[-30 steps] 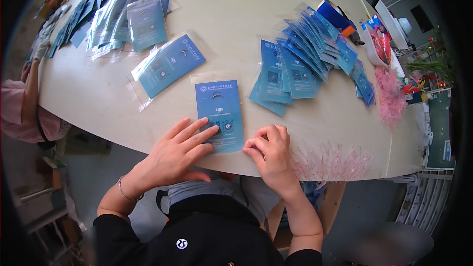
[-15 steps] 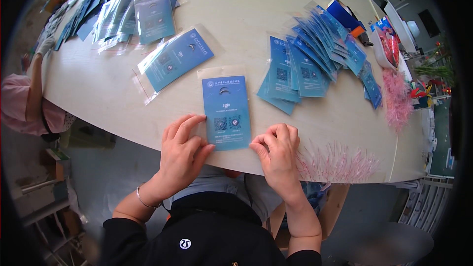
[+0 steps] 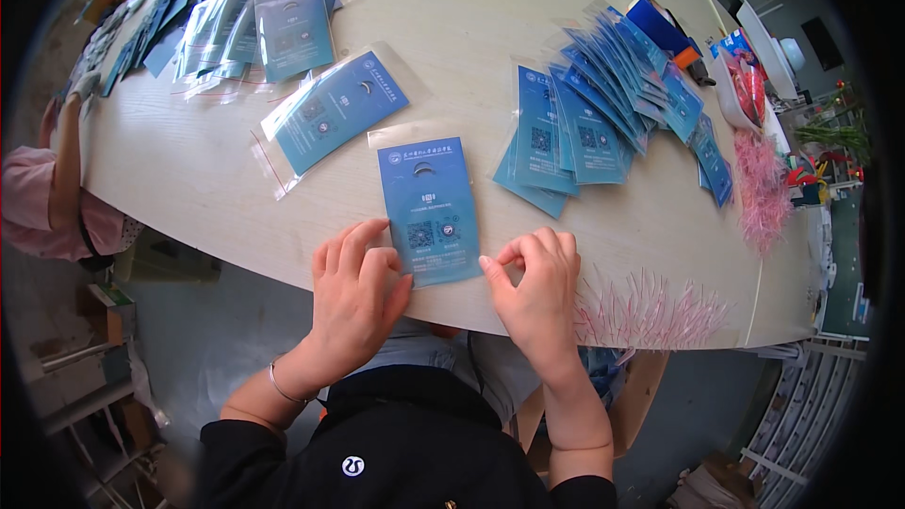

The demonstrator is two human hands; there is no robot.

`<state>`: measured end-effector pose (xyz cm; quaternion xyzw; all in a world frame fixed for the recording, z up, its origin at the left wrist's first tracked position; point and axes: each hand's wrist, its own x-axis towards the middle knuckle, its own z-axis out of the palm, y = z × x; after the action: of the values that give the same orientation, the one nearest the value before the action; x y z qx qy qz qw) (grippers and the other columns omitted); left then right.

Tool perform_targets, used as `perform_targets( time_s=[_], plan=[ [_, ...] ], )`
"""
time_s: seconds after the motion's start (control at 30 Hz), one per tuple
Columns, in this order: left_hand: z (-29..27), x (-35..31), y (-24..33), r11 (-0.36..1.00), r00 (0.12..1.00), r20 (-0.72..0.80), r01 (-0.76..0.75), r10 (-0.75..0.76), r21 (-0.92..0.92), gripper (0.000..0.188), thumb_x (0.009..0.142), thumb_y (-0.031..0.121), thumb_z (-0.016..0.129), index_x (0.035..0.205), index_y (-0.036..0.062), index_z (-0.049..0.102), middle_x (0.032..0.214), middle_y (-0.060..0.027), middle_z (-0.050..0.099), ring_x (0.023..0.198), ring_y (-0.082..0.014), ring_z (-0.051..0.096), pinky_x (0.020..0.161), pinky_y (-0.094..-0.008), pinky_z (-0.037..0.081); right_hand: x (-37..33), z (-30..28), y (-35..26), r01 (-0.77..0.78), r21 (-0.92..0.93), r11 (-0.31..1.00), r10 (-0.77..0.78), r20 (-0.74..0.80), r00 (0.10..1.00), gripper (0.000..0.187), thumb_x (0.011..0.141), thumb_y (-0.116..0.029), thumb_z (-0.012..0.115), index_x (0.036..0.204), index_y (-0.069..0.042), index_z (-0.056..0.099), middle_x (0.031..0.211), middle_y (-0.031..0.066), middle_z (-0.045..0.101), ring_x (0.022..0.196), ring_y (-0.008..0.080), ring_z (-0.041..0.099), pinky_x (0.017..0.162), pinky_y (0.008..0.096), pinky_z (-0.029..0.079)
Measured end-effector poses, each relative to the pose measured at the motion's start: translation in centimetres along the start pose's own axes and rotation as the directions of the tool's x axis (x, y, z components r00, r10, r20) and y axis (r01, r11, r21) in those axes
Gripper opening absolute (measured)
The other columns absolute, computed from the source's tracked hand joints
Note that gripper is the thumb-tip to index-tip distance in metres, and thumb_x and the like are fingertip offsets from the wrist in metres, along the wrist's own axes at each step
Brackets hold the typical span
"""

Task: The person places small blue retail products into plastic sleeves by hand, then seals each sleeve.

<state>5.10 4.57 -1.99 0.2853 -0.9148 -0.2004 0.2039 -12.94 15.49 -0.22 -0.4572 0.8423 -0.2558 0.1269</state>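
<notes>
A blue printed card in a clear plastic sleeve (image 3: 434, 198) lies on the table before me, tilted slightly. At its left edge is my left hand (image 3: 353, 287), fingers bent, index fingertip on the edge and thumb by the lower left corner. My right hand (image 3: 537, 287) is beside the lower right edge, its thumb and index finger drawn together; what may be between them is too small to make out. Beyond lies another sleeved blue card (image 3: 339, 113), turned at an angle. Peeled pinkish strips (image 3: 650, 311) lie in a bunch right of my right hand.
Sleeved cards form a fanned pile (image 3: 594, 123) at right and another pile (image 3: 292, 33) at far left. A blue tape dispenser (image 3: 658, 26), a white tray (image 3: 740, 90) and pink tinsel-like strips (image 3: 762, 188) line the right side. Another person's arm (image 3: 66, 160) reaches in at left.
The sleeved card has turned slightly, its top shifting left. My right hand has moved a little up and right, its thumb now higher along the card's edge. The left hand moved slightly right.
</notes>
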Motion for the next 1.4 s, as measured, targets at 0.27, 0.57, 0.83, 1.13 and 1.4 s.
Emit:
perform_targets(
  time_s=[0.27,0.57,0.83,1.13,1.4],
  plan=[
    [0.4,0.2,0.0,0.958,0.971,0.103,-0.233,0.218,0.169,0.053,0.079,0.003,0.065,0.126,0.0275,0.067,0.141,-0.0081,0.052,0.125,-0.0276,0.050,0.098,-0.0409,0.036,-2.0,2.2,-0.4,0.400,-0.229,0.888,-0.446,-0.209,0.871,0.033,0.088,-0.011,0.064,0.120,-0.002,0.063,0.122,0.0140,0.062,0.114,0.0306,0.059,0.095,0.0414,0.045],
    [-3.1,4.5,-8.8,0.857,0.996,-0.003,0.075,-0.085,0.509,0.059,0.095,0.026,0.058,0.150,0.0137,0.040,0.152,-0.0182,0.040,0.141,-0.0361,0.036,0.116,-0.0478,0.026,1.2,0.3,1.7,0.197,-0.456,0.868,-0.228,-0.014,0.973,0.073,0.094,-0.043,0.058,0.140,0.011,0.044,0.144,0.0233,0.048,0.135,0.0368,0.044,0.115,0.0470,0.033],
    [-0.4,0.5,1.3,0.968,0.987,0.141,-0.105,0.075,0.226,0.056,0.084,0.029,0.070,0.134,0.0092,0.055,0.124,-0.0126,0.054,0.105,-0.0280,0.054,0.087,-0.0391,0.044,-0.2,2.2,-2.1,0.441,-0.035,0.897,-0.442,-0.011,0.897,0.050,0.092,-0.020,0.063,0.135,0.003,0.054,0.142,0.0234,0.050,0.133,0.0362,0.047,0.112,0.0466,0.036],
    [-2.7,7.0,-2.2,0.920,0.829,0.399,-0.352,0.391,-0.170,0.071,0.081,0.021,0.076,0.145,0.0125,0.045,0.155,-0.0170,0.034,0.145,-0.0380,0.030,0.116,-0.0479,0.031,1.5,1.1,0.7,0.504,0.220,0.835,-0.526,0.051,0.849,0.033,0.085,0.002,0.064,0.118,0.001,0.066,0.132,0.0168,0.061,0.130,0.0329,0.053,0.108,0.0473,0.042],
    [-0.7,5.8,-2.1,0.889,0.796,0.457,-0.458,0.398,0.025,0.071,0.088,0.032,0.067,0.153,0.0243,0.039,0.161,-0.0227,0.022,0.149,-0.0432,0.020,0.120,-0.0527,0.021,-1.5,-0.6,1.3,0.198,0.335,0.921,-0.175,-0.098,0.980,0.014,0.078,0.001,0.073,0.092,-0.002,0.071,0.092,0.0093,0.063,0.087,0.0279,0.062,0.079,0.0399,0.051]
  ],
)
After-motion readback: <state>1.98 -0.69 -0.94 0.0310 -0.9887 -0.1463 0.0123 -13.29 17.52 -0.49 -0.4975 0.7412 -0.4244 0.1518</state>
